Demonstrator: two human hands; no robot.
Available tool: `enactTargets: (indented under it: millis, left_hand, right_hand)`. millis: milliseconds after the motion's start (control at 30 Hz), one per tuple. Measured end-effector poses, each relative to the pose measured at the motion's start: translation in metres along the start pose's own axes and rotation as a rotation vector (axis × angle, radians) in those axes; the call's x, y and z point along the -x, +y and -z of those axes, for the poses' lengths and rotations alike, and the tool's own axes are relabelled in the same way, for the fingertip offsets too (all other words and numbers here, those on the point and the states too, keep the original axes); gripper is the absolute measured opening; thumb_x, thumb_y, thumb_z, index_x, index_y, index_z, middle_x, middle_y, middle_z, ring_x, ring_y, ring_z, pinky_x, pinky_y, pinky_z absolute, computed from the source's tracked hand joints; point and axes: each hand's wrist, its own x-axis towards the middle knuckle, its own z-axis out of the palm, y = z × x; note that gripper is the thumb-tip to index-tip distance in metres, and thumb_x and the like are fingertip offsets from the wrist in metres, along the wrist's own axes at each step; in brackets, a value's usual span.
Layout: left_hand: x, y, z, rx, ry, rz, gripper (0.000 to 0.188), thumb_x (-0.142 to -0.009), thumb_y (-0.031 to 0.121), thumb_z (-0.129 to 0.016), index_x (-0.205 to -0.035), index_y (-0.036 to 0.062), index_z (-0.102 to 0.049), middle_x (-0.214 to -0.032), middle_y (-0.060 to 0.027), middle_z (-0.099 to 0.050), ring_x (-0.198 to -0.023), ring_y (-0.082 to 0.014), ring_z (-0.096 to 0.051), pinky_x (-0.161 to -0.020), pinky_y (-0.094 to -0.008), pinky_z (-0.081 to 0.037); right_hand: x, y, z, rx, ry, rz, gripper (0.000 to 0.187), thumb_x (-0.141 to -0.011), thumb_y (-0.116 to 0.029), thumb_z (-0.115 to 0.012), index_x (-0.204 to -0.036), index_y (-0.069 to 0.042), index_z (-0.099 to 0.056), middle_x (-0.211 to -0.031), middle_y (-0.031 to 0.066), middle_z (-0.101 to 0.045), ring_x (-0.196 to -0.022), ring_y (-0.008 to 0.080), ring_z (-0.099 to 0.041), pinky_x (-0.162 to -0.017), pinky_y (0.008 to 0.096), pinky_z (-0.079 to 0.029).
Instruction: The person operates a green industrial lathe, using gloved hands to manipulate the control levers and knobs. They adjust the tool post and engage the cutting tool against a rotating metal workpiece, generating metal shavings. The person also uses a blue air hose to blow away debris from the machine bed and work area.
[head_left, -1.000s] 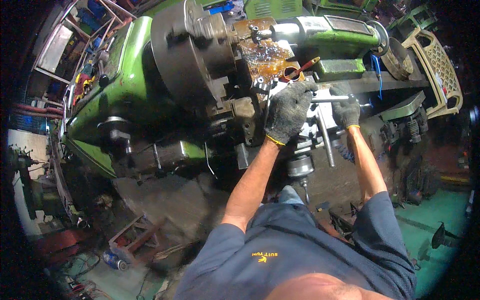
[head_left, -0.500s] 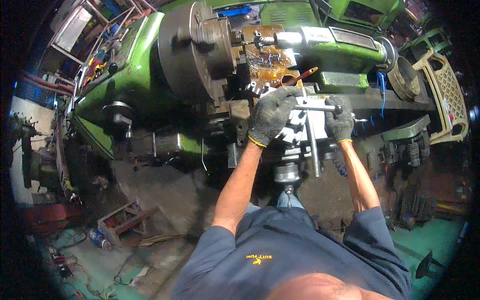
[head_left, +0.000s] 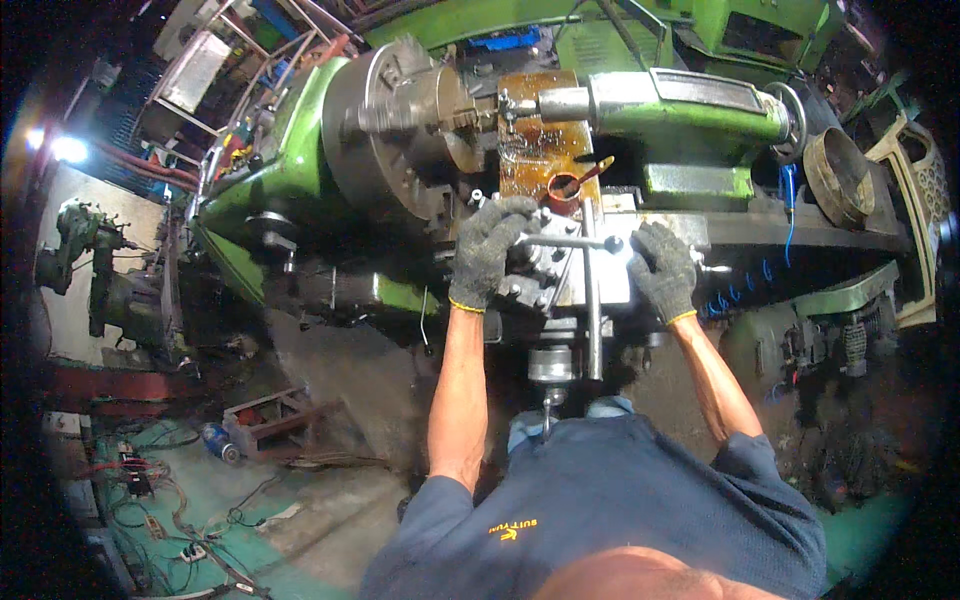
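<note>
A tool post (head_left: 540, 262) with several bolts stands in front of a green lathe's chuck (head_left: 375, 130). My left hand (head_left: 487, 250), in a dark grey knitted glove with a yellow cuff, is at the post's left side, fingers apart and reaching over its edge. From the post a metal lever (head_left: 570, 241) runs right to a dark ball knob. Just right of that knob is my right hand (head_left: 663, 268), in a matching glove, its fingers loosely stretched and apart from the knob. A long steel bar (head_left: 594, 310) points toward me beside the post.
Behind the post, a reddish cup (head_left: 563, 197) holds a brush beside an oily brown plate (head_left: 535, 150). The green tailstock (head_left: 690, 110) is at the right, with a round metal container (head_left: 838, 180) beyond. A handwheel dial (head_left: 550, 365) sits close to my body. Cables (head_left: 190, 530) lie on the floor.
My right hand has come off the lever's knob and opened. My left hand has shifted left from the lever's inner end. The whole view has also moved.
</note>
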Motion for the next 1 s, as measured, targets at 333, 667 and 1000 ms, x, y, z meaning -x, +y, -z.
enactTargets:
  millis: [333,667,1000]
  left_hand:
    - [0.009,0.062,-0.034,-0.556,0.029,-0.375,0.031,-0.091,0.029,-0.069,-0.104,0.0017,-0.075,-0.096,-0.0142,-0.073,-0.091,-0.0262,-0.071,-0.082,-0.0378,-0.055]
    - [-0.005,0.035,-0.102,-0.953,0.027,-0.631,0.039,-0.083,0.041,-0.072,-0.060,0.0118,-0.060,-0.058,-0.0132,-0.055,-0.055,-0.0355,-0.056,-0.058,-0.0503,-0.042]
    - [-0.006,0.036,-0.098,-0.983,-0.070,-0.496,0.034,-0.081,0.041,-0.068,-0.065,0.0116,-0.063,-0.059,-0.0122,-0.057,-0.055,-0.0333,-0.056,-0.056,-0.0484,-0.043]
  right_hand:
    - [-0.070,0.114,0.114,0.111,0.193,-0.118,0.041,-0.091,-0.019,-0.074,-0.129,-0.005,-0.069,-0.129,0.0162,-0.071,-0.124,0.0297,-0.065,-0.108,0.0393,-0.048]
    - [-0.210,0.323,0.194,0.393,0.467,-0.322,0.072,-0.093,-0.050,-0.066,-0.152,-0.012,-0.049,-0.144,0.0209,-0.061,-0.131,0.0400,-0.059,-0.108,0.0465,-0.047]
    - [-0.271,0.372,0.185,0.427,0.111,-0.598,0.067,-0.096,-0.053,-0.058,-0.153,-0.020,-0.045,-0.134,0.0262,-0.065,-0.125,0.0473,-0.061,-0.104,0.0529,-0.048]
